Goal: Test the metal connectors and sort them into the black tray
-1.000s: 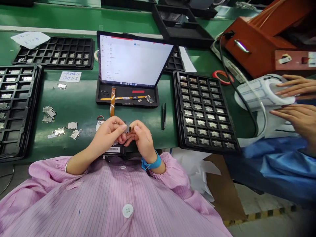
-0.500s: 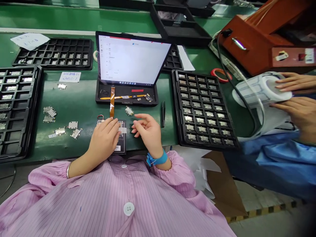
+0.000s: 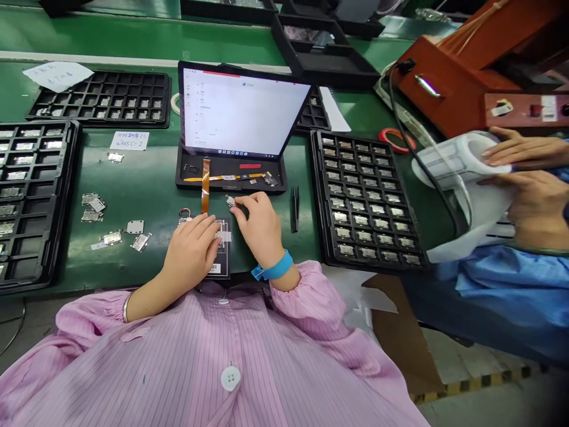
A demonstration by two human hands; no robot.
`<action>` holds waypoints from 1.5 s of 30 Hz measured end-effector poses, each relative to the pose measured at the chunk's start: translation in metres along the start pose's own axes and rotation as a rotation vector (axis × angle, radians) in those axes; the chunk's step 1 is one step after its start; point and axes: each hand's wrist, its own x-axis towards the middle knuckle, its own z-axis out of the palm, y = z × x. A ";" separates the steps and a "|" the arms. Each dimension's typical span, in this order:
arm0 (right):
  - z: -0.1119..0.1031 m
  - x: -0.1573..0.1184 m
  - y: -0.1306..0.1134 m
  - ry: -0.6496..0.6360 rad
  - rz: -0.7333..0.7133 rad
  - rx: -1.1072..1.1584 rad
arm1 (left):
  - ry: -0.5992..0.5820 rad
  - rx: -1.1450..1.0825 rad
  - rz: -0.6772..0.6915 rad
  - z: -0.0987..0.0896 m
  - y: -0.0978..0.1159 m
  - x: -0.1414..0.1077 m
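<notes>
Right hand (image 3: pixel 261 232): thumb and index finger narrow at right end of small silver module (image 3: pixel 230 201), near frame centre, below screen (image 3: pixel 244 112); cannot tell whether gripped. Left hand (image 3: pixel 187 249): palm down, fingers extended over black board (image 3: pixel 225 258), left of centre. Tweezers (image 3: pixel 295 209) lie apart on green surface (image 3: pixel 155 204), right of centre.
</notes>
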 end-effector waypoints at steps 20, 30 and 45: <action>-0.014 -0.022 0.015 -0.077 0.216 0.721 | -0.018 -0.026 -0.030 -0.002 -0.001 0.000; -0.012 -0.031 0.007 -0.067 0.273 0.923 | -0.019 -0.016 -0.032 -0.002 0.000 0.001; -0.007 -0.024 0.010 -0.217 0.390 0.886 | -0.031 -0.031 -0.043 -0.003 0.001 0.002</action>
